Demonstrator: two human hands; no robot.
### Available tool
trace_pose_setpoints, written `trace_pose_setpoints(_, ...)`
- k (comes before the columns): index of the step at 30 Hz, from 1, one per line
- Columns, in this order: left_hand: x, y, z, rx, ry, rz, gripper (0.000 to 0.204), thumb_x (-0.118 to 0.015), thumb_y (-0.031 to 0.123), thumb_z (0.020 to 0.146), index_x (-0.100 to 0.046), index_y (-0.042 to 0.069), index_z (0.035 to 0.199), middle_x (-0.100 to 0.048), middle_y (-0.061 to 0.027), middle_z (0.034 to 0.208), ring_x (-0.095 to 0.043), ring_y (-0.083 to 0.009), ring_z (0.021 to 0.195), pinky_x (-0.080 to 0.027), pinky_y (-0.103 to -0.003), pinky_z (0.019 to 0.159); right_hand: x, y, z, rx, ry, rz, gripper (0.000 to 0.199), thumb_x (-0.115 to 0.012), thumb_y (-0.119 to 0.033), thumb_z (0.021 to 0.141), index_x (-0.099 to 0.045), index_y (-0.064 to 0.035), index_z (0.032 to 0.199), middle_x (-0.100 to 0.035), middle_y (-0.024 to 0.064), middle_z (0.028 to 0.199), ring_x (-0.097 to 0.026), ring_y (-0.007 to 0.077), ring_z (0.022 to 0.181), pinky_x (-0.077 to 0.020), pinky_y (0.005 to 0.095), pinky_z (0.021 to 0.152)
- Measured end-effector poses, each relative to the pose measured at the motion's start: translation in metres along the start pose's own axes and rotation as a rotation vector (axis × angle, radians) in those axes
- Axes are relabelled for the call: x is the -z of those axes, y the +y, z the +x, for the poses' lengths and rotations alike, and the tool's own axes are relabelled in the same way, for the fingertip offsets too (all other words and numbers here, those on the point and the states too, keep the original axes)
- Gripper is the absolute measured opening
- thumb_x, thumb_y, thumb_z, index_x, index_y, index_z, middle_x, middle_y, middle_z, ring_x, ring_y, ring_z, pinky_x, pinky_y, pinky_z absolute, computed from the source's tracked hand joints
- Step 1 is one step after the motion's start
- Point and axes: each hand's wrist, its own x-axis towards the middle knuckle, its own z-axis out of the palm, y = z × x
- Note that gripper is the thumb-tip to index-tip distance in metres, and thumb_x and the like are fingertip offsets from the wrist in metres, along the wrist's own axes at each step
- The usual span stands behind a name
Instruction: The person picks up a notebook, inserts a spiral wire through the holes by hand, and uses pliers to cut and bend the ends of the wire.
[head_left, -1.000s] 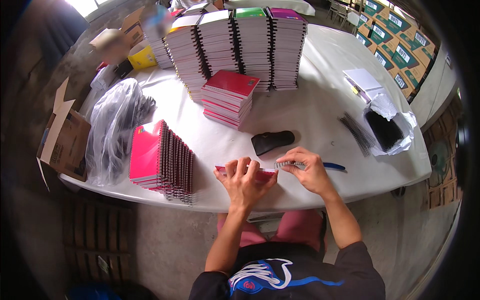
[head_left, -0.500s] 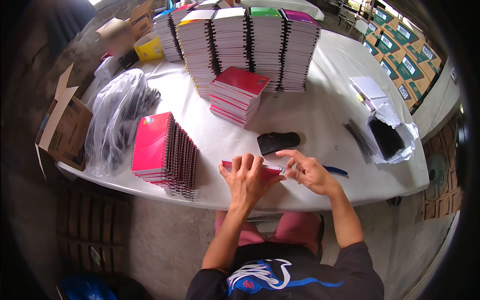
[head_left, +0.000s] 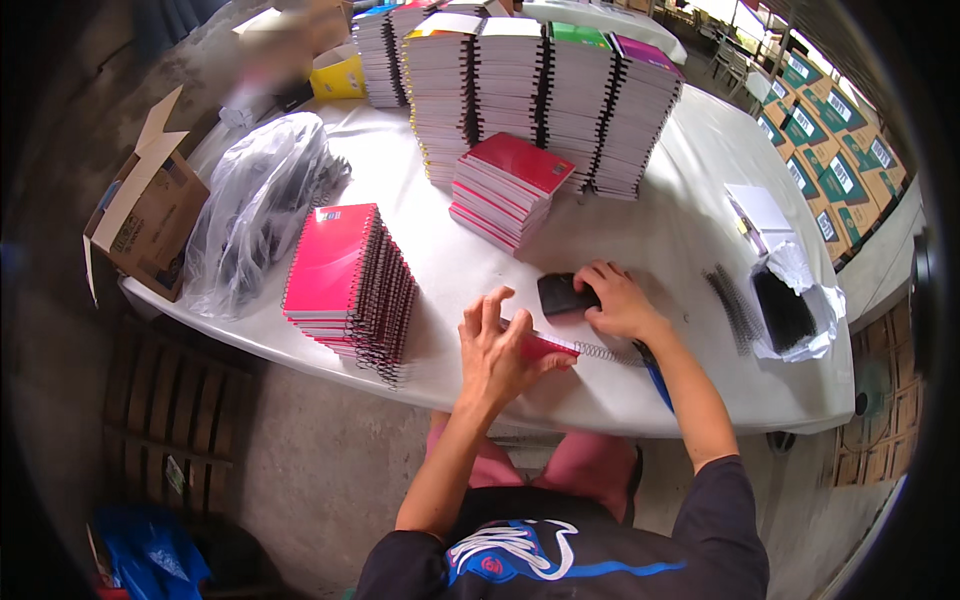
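Since half a second ago, the right hand (head_left: 625, 305) has come away from the notebook's end and gone over to the black item (head_left: 560, 293), and the whole view has swung a little. Largest is the white-covered table (head_left: 440, 265), with a row of tall notebook stacks (head_left: 510, 90) at its far side. Nearer are a bound red stack (head_left: 330, 260) to the left, its wire coils facing right, and a shorter red pile (head_left: 515, 165) just in front of the tall row. Close to the table's near edge, the left hand is clamped on a red notebook (head_left: 548, 347), thumb low by its right corner and fingers bent over the top. Right fingers are curled and partly spread over the black item's right end; whether they grip it or merely touch it, I cannot tell. Smallest of these is the wire coil (head_left: 608, 353), stretching rightward from the notebook toward the blue-handled tool (head_left: 656, 382). Threading that coil into the notebook's edge looks to be the step in hand, mostly undone; the next move likely calls for a steady left hold while the right feeds the wire along.
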Motion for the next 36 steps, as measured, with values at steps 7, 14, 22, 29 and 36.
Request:
trace_pose_setpoints(7, -0.005, -0.008, -0.004, 0.006, 0.003, -0.038, 0.063, -0.078, 0.058, 0.053, -0.059, 0.006, 0.083, -0.043, -0.0114, 0.125, -0.036, -0.033, 0.115, -0.032, -0.05, 0.091, 0.007, -0.02, -0.008, 0.168, -0.226, 1.919, 0.01, -0.059, 0.004, 0.077, -0.055, -0.0021, 0.085, -0.063, 0.0176, 0.101, -0.061, 0.0206, 0.094, -0.0482, 0.032, 0.088)
trace_pose_setpoints(14, -0.006, -0.007, 0.002, 0.006, -0.01, -0.062, 0.063, -0.079, 0.058, 0.051, -0.058, 0.006, 0.081, -0.039, -0.0129, 0.129, -0.032, -0.0347, 0.123, -0.033, -0.05, 0.094, 0.01, -0.014, -0.013, -0.034, -0.299, 1.609, 0.016, -0.069, 0.003, 0.074, -0.056, -0.0012, 0.082, -0.062, 0.0204, 0.11, -0.06, 0.021, 0.102, -0.0484, 0.0328, 0.09)
trace_pose_setpoints(22, -0.002, -0.011, 0.008, 0.012, 0.046, -0.101, 0.057, -0.086, 0.045, 0.046, -0.059, 0.006, 0.078, -0.035, -0.0143, 0.132, -0.029, -0.0395, 0.122, -0.037, -0.049, 0.095, 0.021, -0.02, -0.003, -0.068, -0.165, 1.223, 0.031, -0.047, 0.019, 0.062, -0.06, 0.0034, 0.084, -0.064, 0.0228, 0.104, -0.057, 0.0281, 0.11, -0.0427, 0.0372, 0.098)
trace_pose_setpoints(29, -0.009, -0.019, 0.006, 0.256, 0.008, -0.59, 0.061, -0.09, 0.041, 0.041, -0.053, 0.005, 0.075, -0.032, -0.0156, 0.123, -0.046, -0.0297, 0.096, -0.048, -0.045, 0.079, 0.01, -0.015, 0.005, -0.203, -0.109, 1.107, 0.029, -0.065, 0.014, 0.065, -0.061, -0.0017, 0.089, -0.064, 0.0195, 0.103, -0.059, 0.0275, 0.106, -0.0456, 0.0371, 0.095)
trace_pose_setpoints(36, -0.033, -0.036, -0.002, 0.176, 0.105, -0.567, 0.101, -0.093, 0.046, 0.033, -0.027, 0.009, 0.101, -0.03, -0.0127, 0.108, -0.037, -0.0234, 0.102, -0.043, -0.035, 0.083, 0.008, -0.024, 0.003, -0.132, -0.13, 1.376, 0.024, -0.059, 0.012, 0.065, -0.059, -0.0004, 0.086, -0.065, 0.019, 0.103, -0.063, 0.0219, 0.093, -0.0479, 0.0338, 0.09)
